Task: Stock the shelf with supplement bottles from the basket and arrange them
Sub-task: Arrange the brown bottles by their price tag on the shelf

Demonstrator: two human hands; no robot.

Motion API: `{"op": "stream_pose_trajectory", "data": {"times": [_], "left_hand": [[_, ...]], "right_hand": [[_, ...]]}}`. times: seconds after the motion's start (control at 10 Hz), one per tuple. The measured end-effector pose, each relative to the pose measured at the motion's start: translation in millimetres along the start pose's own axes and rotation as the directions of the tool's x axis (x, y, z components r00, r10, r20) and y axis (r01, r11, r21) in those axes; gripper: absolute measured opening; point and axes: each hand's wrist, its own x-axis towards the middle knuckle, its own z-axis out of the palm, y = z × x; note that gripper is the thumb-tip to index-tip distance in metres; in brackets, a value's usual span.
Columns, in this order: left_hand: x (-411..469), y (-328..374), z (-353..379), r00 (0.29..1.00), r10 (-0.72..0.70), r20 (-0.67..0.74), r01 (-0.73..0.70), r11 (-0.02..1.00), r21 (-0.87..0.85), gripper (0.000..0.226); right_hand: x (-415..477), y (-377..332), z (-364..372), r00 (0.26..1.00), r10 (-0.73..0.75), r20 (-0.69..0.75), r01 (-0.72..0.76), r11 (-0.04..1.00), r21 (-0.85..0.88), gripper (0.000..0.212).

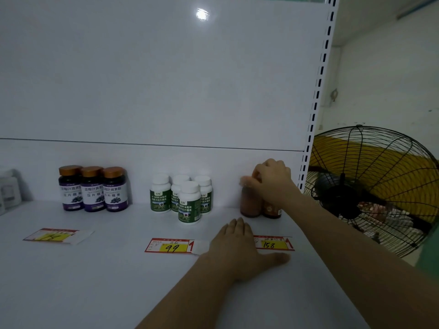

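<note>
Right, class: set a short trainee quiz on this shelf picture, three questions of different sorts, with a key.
1. How many white bottles stand on the shelf? A two, B four, C six.
2. True or false: the right grip is on top of the brown bottles.
3. Fill in: the tag in front of the brown bottles reads ___.

Key: 1 B; 2 true; 3 158.
</note>
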Motion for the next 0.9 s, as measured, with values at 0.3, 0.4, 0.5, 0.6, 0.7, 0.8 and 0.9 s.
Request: {"op": "stream_pose_trajectory", "data": {"times": [0.3,0.4,0.5,0.6,0.7,0.8,0.9], "left_hand": [[-1,1,2,1.000,-0.005,-0.001,0.005,1.000,-0.002,0.112],[-2,1,0,1.000,-0.008,-0.004,0.008,1.000,-0.024,0.112],[0,0,-4,0.999,-0.031,-0.038,0.024,0.984,-0.179,0.114],[9,2,-6,0.989,0.002,-0.149,-0.065,0.904,-0.422,0.115],[8,4,-18,0.954,-0.014,-0.300,-0.192,0.738,-0.647,0.084],[5,0,-31,0.930,-0.077,-0.360,-0.244,0.603,-0.760,0.054],[3,-4,-37,0.931,-0.091,-0.354,-0.253,0.539,-0.804,0.046]], "right_hand": [[-17,18,3,0.976,0.186,0.109,-0.206,0.956,0.208,0.028],[-16,18,-5,0.976,0.212,0.049,-0.217,0.935,0.280,0.029],[-16,19,-22,0.982,0.179,-0.068,-0.141,0.915,0.379,0.027],[-20,10,-49,0.973,0.191,-0.132,-0.089,0.832,0.548,0.023],[-25,-2,-66,0.983,0.184,-0.022,-0.112,0.685,0.720,0.019],[-30,-11,-63,0.989,0.126,0.079,-0.138,0.572,0.809,0.023],[-35,-13,-50,0.991,0.111,0.076,-0.123,0.514,0.849,0.033]]}}
